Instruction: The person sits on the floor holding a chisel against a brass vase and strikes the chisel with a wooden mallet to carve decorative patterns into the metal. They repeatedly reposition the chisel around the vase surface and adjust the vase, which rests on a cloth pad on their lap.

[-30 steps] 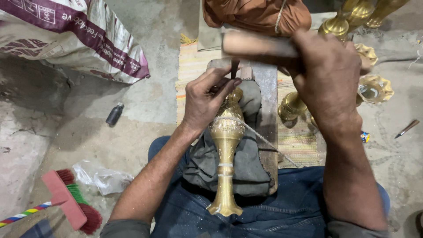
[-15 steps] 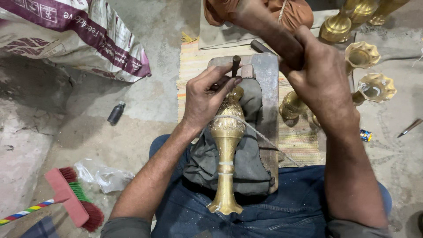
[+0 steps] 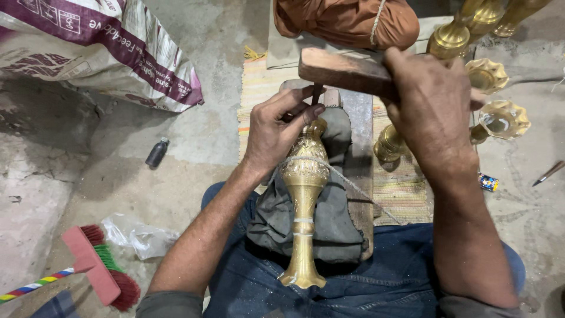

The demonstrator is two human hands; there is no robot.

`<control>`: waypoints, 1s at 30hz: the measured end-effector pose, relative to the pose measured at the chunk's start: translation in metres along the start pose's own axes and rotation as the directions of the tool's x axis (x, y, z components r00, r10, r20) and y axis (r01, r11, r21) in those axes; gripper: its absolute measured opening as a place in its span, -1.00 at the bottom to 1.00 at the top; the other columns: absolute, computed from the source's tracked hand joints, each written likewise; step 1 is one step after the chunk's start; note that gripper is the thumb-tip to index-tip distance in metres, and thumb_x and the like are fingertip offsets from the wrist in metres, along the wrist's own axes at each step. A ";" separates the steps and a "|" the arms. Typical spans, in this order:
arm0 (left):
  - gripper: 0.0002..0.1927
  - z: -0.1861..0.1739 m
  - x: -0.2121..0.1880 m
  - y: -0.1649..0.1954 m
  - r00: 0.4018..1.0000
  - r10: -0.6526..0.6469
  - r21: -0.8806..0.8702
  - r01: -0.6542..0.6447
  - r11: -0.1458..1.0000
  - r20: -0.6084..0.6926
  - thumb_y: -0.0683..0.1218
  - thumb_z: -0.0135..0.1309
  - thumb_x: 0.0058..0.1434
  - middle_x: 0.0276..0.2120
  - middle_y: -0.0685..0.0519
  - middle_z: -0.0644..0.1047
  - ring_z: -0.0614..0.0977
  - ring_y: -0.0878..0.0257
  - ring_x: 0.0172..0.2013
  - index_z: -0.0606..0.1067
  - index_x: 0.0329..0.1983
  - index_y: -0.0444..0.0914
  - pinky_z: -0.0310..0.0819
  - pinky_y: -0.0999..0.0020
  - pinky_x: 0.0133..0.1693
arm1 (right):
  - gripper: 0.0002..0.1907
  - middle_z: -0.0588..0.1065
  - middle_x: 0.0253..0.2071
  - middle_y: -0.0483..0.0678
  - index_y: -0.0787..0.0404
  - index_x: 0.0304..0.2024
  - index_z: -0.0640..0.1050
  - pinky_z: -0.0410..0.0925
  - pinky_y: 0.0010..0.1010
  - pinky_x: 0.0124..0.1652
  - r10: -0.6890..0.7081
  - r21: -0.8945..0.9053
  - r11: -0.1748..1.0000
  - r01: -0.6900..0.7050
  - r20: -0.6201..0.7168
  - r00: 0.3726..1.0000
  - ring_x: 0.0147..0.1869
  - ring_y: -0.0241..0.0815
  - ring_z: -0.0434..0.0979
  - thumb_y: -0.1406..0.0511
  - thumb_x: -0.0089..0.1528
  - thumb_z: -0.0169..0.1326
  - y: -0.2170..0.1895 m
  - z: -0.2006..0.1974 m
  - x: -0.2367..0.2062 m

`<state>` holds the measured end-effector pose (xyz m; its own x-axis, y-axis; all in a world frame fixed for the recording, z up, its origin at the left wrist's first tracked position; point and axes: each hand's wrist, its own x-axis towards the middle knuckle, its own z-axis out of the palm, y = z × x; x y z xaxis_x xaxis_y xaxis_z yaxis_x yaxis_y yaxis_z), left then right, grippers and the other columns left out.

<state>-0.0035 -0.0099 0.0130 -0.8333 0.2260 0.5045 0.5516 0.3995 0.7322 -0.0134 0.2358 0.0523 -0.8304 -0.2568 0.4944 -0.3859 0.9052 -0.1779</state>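
Note:
A tall engraved brass vase (image 3: pixel 303 200) lies along my lap on a grey cloth (image 3: pixel 335 224), tied down by a thin cord (image 3: pixel 347 179). My left hand (image 3: pixel 276 132) pinches a thin dark chisel (image 3: pixel 316 94) upright against the vase's upper end. My right hand (image 3: pixel 432 109) grips a wooden mallet (image 3: pixel 344 72), its head right above the chisel top. Under the cloth runs a grey block (image 3: pixel 358 118).
Several brass pieces (image 3: pixel 491 73) stand at the right on a striped mat (image 3: pixel 406 188). A brown cloth bundle (image 3: pixel 347 20) sits ahead. A printed sack (image 3: pixel 100 47), a small dark bottle (image 3: pixel 156 152), a red brush (image 3: pixel 100 274) and crumpled plastic (image 3: pixel 138 235) lie left. A thin tool (image 3: pixel 548 173) rests far right.
My right hand swung the mallet up and back, then brought it down again onto the chisel top. My left hand and the vase stayed in place.

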 end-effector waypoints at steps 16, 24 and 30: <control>-0.67 -0.004 0.002 0.001 0.999 0.032 0.015 -0.032 0.999 0.017 -0.17 0.29 0.28 -0.26 0.05 0.62 0.69 0.36 -0.28 0.57 0.10 -0.29 0.59 0.42 -0.23 | -0.66 0.55 -0.31 -0.02 0.19 0.05 0.42 0.49 -0.17 -0.21 0.215 0.432 0.852 -0.297 0.229 0.949 -0.27 -0.13 0.62 0.32 0.30 0.25 0.003 0.009 0.002; -0.68 -0.005 0.004 0.000 0.999 0.002 0.046 -0.004 0.999 0.043 -0.17 0.30 0.28 -0.30 0.08 0.61 0.68 0.35 -0.32 0.59 0.09 -0.27 0.58 0.40 -0.27 | -0.69 0.57 -0.31 -0.01 0.21 -0.05 0.45 0.49 -0.14 -0.15 0.097 0.094 0.990 -0.109 0.127 0.987 -0.26 -0.14 0.62 0.33 0.25 0.30 0.008 0.016 0.001; -0.69 -0.007 0.005 0.000 0.997 -0.033 0.101 0.026 0.995 0.070 -0.16 0.33 0.27 -0.37 0.06 0.56 0.61 0.31 -0.37 0.63 0.07 -0.26 0.50 0.37 -0.30 | -0.69 0.56 -0.34 -0.02 0.20 -0.08 0.45 0.46 -0.09 -0.17 0.054 0.117 0.991 -0.059 0.047 0.997 -0.26 -0.12 0.62 0.33 0.22 0.31 0.009 0.016 0.000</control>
<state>-0.0072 -0.0145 0.0187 -0.8514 0.2746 0.4469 0.5237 0.4929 0.6948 -0.0238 0.2388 0.0368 -0.8680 -0.2235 0.4435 -0.3808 0.8728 -0.3054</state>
